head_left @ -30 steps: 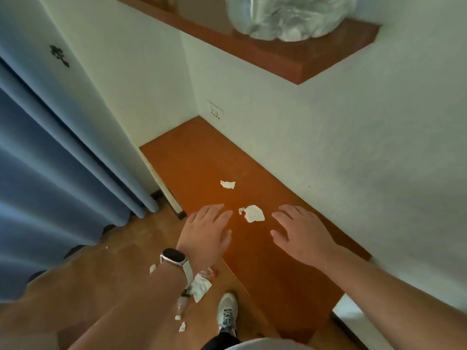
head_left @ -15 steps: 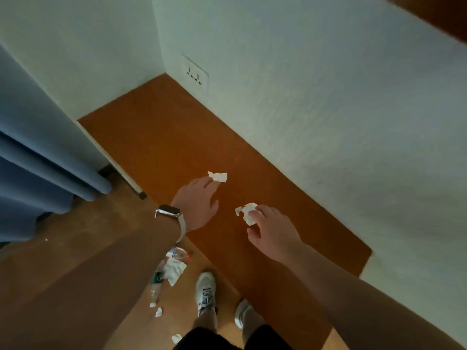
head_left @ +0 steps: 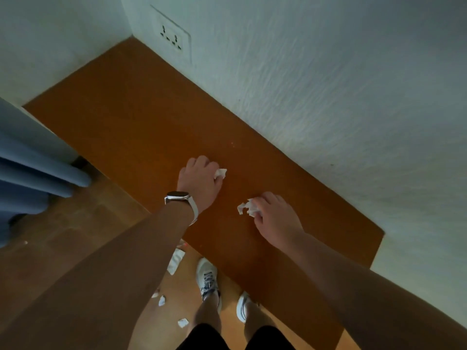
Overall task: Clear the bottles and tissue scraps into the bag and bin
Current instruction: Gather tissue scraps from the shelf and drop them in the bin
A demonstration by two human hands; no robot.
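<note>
Two tissue scraps at the brown shelf point(head_left: 141, 127), one in each hand. Your left hand point(head_left: 199, 181), knuckles up and fingers curled, pinches the far scrap point(head_left: 220, 173); there's a watch point(head_left: 178, 197) on that wrist. Your right hand point(head_left: 276, 218), closer to the wall point(head_left: 328, 84), curls its fingers round the near scrap point(head_left: 247, 207), which is crumpled. Both arms are stretched forward, low over the shelf. Three more on the floor point(head_left: 63, 236) by your two shoes point(head_left: 208, 276): a large scrap point(head_left: 175, 261) and two small scraps point(head_left: 161, 300). One curtain point(head_left: 38, 173) to the left, one socket point(head_left: 174, 39).
</note>
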